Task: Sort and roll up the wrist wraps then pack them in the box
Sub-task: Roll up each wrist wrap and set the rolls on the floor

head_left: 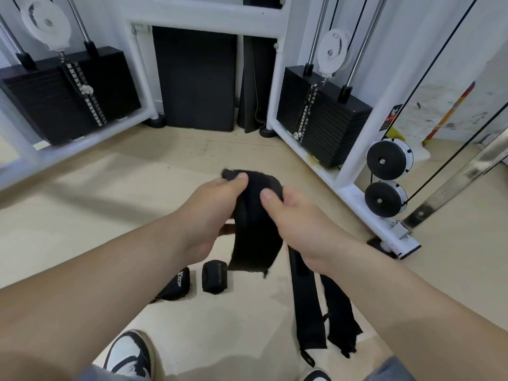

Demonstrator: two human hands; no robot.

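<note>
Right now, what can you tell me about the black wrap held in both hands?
The black wrap is a soft, matte fabric strip, unrolled. Its top is bunched between the left hand and right hand, both thumbs pressing on it. The lower end hangs loose above the floor, its edge frayed.

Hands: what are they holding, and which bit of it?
One black wrist wrap, held at its upper end: left hand pinches the top, right hand pinches just beside it. The rest hangs loose.
</note>
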